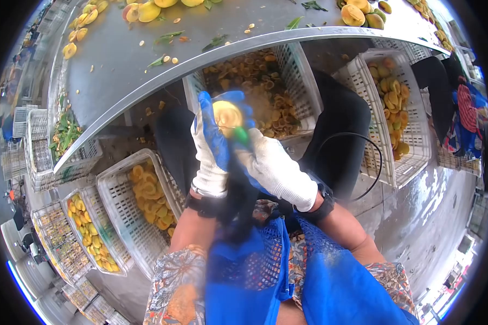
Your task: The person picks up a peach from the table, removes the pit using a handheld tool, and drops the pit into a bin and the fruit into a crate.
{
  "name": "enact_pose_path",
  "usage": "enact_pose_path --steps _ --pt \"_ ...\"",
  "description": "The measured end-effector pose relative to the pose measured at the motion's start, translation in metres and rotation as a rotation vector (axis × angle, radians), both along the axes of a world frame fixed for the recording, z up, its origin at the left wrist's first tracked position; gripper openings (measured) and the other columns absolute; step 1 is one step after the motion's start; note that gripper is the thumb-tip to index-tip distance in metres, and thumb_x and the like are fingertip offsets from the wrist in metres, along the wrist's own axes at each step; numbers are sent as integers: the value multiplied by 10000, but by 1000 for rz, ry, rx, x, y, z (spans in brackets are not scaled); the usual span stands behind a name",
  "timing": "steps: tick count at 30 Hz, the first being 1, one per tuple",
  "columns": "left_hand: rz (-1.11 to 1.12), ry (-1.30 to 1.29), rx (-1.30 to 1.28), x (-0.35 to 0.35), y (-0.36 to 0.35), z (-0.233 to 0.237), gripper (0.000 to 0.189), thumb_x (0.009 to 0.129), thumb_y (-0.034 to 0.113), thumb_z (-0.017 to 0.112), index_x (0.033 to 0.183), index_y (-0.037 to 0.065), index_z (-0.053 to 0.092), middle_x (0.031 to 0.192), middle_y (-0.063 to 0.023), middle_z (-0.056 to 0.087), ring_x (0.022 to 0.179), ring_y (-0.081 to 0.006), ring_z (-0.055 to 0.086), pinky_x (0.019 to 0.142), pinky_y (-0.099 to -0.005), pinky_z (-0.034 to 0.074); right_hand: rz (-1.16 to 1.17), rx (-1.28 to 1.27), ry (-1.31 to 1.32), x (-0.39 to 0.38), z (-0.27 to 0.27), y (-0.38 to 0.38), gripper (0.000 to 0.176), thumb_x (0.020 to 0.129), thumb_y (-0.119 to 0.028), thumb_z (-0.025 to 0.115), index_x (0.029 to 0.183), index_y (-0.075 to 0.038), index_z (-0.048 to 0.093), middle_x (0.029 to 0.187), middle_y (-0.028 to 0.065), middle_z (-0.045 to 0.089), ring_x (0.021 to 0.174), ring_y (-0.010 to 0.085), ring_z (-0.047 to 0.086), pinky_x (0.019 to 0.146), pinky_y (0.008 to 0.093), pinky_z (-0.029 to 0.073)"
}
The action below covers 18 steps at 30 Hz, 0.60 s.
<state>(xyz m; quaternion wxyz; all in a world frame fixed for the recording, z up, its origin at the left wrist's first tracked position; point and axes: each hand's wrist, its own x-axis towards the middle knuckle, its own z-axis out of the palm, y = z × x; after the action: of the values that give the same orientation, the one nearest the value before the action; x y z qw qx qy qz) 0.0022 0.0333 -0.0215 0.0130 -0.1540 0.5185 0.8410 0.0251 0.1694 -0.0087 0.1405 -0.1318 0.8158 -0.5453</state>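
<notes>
My left hand, in a white and blue work glove, is closed around a yellow peach half. Its cut face is turned up, with a brownish hollow in the middle. My right hand, gloved the same way, grips a small green-handled tool right against the fruit. Motion smears the tool, and its working end cannot be made out. Below both hands, between my knees, stands a white crate holding many brownish scraps and pits.
A metal table with peaches, leaves and bits curves across the top. To the right is a white crate of peach halves. Another crate of halves sits at left, beside a crate of yellow fruit. A dark cable loops near my right knee.
</notes>
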Motion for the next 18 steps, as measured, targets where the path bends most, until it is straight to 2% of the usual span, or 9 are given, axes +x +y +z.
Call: enact_pose_path --steps 3,8,9,12,13,15,16,17,18 --pt "15 -10 172 2 1 -7 633 1028 518 341 1198 -38 592 989 -160 698 900 -255 682 831 -375 565 42 8 -252 -5 18 3 271 933 -237 605 977 18 524 722 277 622 692 461 625 590 523 468" --pt "-5 4 492 0 2 -7 566 1026 464 378 1220 -28 580 1055 -161 688 906 -275 681 859 -400 560 42 41 -36 1 8 4 265 943 -236 591 949 19 518 722 272 619 687 456 625 579 504 463" --pt "43 0 252 1 -1 -18 547 1019 455 409 1211 -27 579 1046 -155 686 878 -263 680 820 -383 569 53 66 -11 1 7 3 267 944 -236 589 951 21 519 724 271 620 685 451 628 576 498 464" --pt "62 28 -194 0 -7 -31 522 1013 445 438 1192 -22 585 1019 -156 685 859 -238 677 749 -364 579 107 -9 -191 2 1 5 294 952 -257 585 964 31 530 697 218 631 615 359 647 544 455 463" --pt "71 -40 -32 2 -4 -21 506 1010 436 458 1108 -33 620 940 -158 692 790 -220 681 667 -347 581 121 -85 -270 3 -3 6 294 959 -269 580 964 22 540 678 172 621 585 299 628 523 418 456" --pt "-40 -38 -192 3 -9 -27 514 1008 443 464 1043 -38 641 886 -155 693 728 -220 678 635 -346 580 142 -241 -430 7 -8 9 298 974 -295 571 964 3 561 639 80 601 523 180 590 481 344 441" --pt "-93 -34 -273 3 -11 -26 520 1007 447 466 1010 -40 651 859 -153 694 697 -220 677 618 -345 580 160 -336 -618 5 -5 12 298 979 -311 567 959 -14 570 634 41 573 514 139 555 468 311 421" --pt "-75 -62 -148 4 -7 -23 556 1001 471 472 954 -48 666 814 -144 694 635 -227 668 599 -337 578 178 -432 -805 2 1 17 299 985 -328 563 954 -31 578 628 3 545 504 99 520 454 277 402" --pt "-144 -53 -107 6 -4 -24 548 998 466 482 959 -50 666 821 -144 695 642 -226 671 600 -337 579 197 -529 -994 1 6 22 300 990 -344 559 948 -49 587 622 -36 516 495 59 484 440 244 382"
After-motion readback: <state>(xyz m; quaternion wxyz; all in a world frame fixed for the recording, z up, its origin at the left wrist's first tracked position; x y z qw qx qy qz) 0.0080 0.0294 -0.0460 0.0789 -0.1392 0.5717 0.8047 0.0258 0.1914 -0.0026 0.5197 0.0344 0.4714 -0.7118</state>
